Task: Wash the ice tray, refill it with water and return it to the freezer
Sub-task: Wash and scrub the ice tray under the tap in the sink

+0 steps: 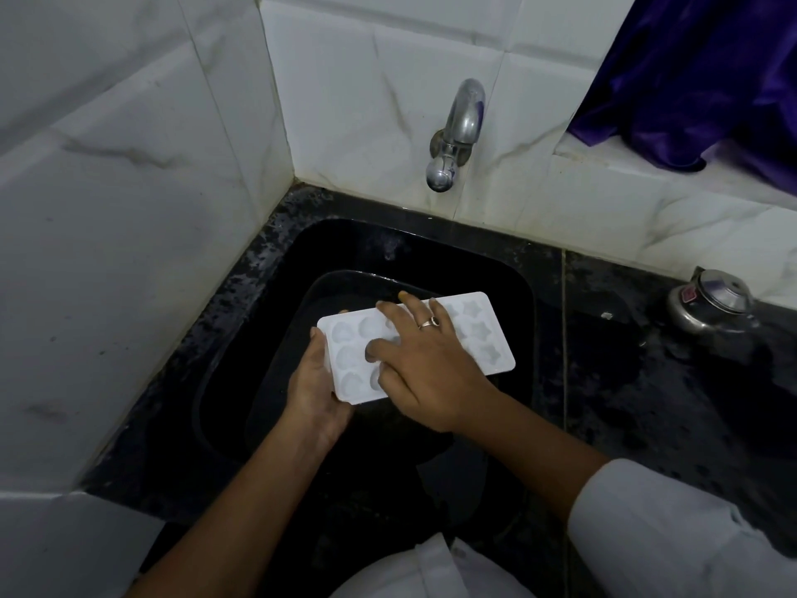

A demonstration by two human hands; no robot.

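Item: ice tray [481, 338], white plastic, moulded cavities in shell and star shapes, open side up. Location: held over the black sink [276, 304], above a dark basin [332, 282] that sits in it; below and forward of the wall tap [457, 131], from which no water can be seen running.

Hands: left hand [315, 381] clamped on the near-left short end, thumb over the rim and fingers under. Right hand [431, 369] laid flat across the top, fingers spread into the cavities, ring [429, 323] on one finger. No cloth or sponge visible.

Step, as judged: washing by hand; refill and freezer return not yet done.

Handling, as judged: light, thin-walled, likely to flex if twisted; slick when wet. Best taken by the short ends or the flat rim, kept level once filled, since shallow cavities spill easily.

Also present: wet dark counter [647, 381]; steel pot [711, 304] at right; purple cloth [690, 79] on the ledge
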